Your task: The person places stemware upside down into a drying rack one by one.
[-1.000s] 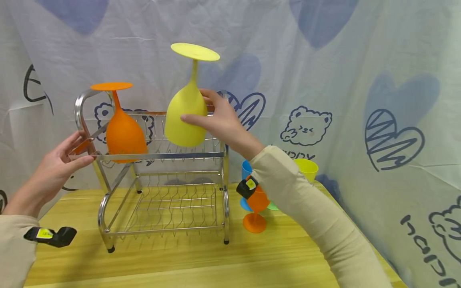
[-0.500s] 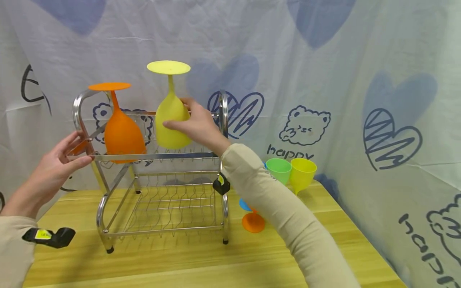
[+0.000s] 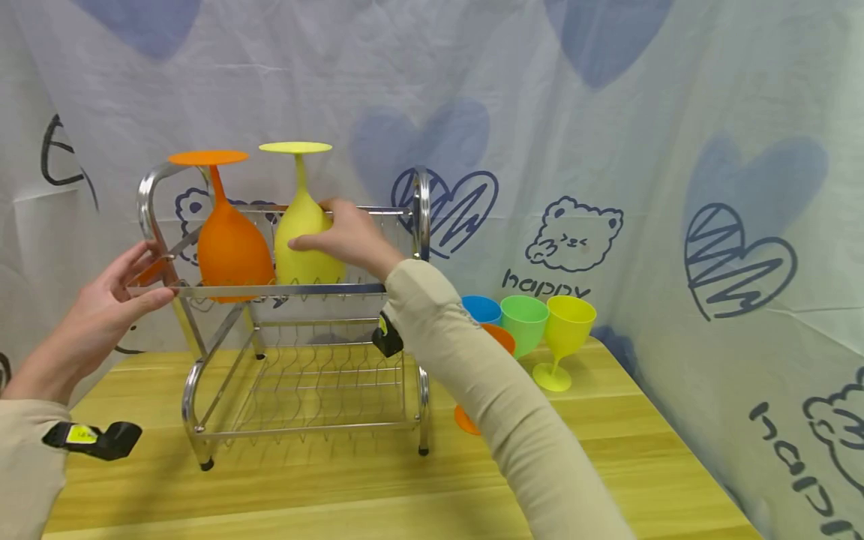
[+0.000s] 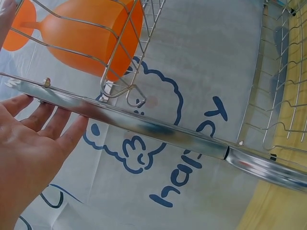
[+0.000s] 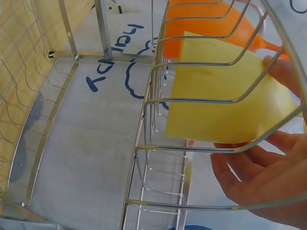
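My right hand (image 3: 347, 234) grips the bowl of an upside-down yellow plastic goblet (image 3: 300, 225), thumb in front and fingers behind. Its rim is down inside the upper tier of a chrome two-tier dish rack (image 3: 424, 202). In the right wrist view the yellow goblet (image 5: 216, 91) lies against the basket wires, close beside an orange goblet (image 5: 206, 19). That orange goblet (image 3: 232, 247) also stands inverted at the rack's left end, with no hand on it. My left hand (image 3: 101, 322) holds the rack's left side frame; in the left wrist view its fingertips (image 4: 72, 129) meet the metal bar.
Right of the rack stand upright goblets: blue (image 3: 481, 307), green (image 3: 525, 322), yellow (image 3: 568, 322) and orange (image 3: 501, 337), the orange one partly hidden by my right sleeve. The rack's lower tier (image 3: 331, 382) sits close above the wooden table (image 3: 304, 495). A printed curtain (image 3: 641, 225) hangs behind.
My right hand has moved left and down with the yellow goblet, from above the rack into the upper tier beside the orange goblet. My left hand stays on the frame.
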Tool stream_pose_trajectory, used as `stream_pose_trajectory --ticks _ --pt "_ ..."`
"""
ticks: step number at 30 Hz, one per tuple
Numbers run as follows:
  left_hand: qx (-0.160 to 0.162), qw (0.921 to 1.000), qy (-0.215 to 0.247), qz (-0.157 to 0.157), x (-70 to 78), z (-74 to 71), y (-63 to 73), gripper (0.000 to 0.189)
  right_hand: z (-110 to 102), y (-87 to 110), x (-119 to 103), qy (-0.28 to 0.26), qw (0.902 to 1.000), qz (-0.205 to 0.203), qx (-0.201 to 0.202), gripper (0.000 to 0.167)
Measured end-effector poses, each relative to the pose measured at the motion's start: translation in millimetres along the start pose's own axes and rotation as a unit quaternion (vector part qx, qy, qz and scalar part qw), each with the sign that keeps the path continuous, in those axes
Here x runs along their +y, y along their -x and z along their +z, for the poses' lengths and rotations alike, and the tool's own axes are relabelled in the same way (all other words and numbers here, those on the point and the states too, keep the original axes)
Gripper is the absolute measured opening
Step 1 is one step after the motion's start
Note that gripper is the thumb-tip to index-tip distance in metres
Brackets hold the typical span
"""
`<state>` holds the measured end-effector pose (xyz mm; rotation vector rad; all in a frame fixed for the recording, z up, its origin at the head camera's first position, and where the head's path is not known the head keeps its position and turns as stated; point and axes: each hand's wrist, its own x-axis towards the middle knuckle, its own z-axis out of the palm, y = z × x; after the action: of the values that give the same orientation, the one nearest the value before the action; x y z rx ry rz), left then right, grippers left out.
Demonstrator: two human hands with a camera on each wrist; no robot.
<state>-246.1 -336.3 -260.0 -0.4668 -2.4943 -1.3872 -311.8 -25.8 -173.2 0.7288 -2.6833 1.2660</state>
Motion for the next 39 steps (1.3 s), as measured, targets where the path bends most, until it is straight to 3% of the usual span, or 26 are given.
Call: stream_pose_trajectory --ticks 5,12,21,25,32,39 --pt "0.002 1.0 0.004 0.001 0.2 0.2 -0.8 0.072 3.4 -3.0 -2.1 0.005 0.9996 0.01 -0.027 0.071" --pt "0.003 1.0 -0.001 0.003 -0.1 0.6 -1.6 0.072 6.6 -4.8 -2.9 0.01 0.9993 0.008 -0.036 0.066" --pt "0.005 0.9998 0.02 -0.003 0.4 2.0 -1.7 0.073 0.1 -1.7 -6.3 0.012 0.9964 0.039 -0.073 0.077" --pt "0.01 0.9997 0.023 0.003 -0.1 3.2 0.4 0.073 -5.8 2.0 -9.9 0.012 0.9961 0.05 -0.072 0.08" --pt "0.032 0.9907 0.131 0.012 1.4 10.3 5.1 0.071 -27.6 23.0 -23.8 -0.026 0.9969 0.008 -0.074 0.076" --pt "0.076 0.9943 0.074 -0.011 12.7 16.7 10.4 0.078 -62.3 56.1 -43.4 -0.046 0.9951 -0.077 -0.041 0.063"
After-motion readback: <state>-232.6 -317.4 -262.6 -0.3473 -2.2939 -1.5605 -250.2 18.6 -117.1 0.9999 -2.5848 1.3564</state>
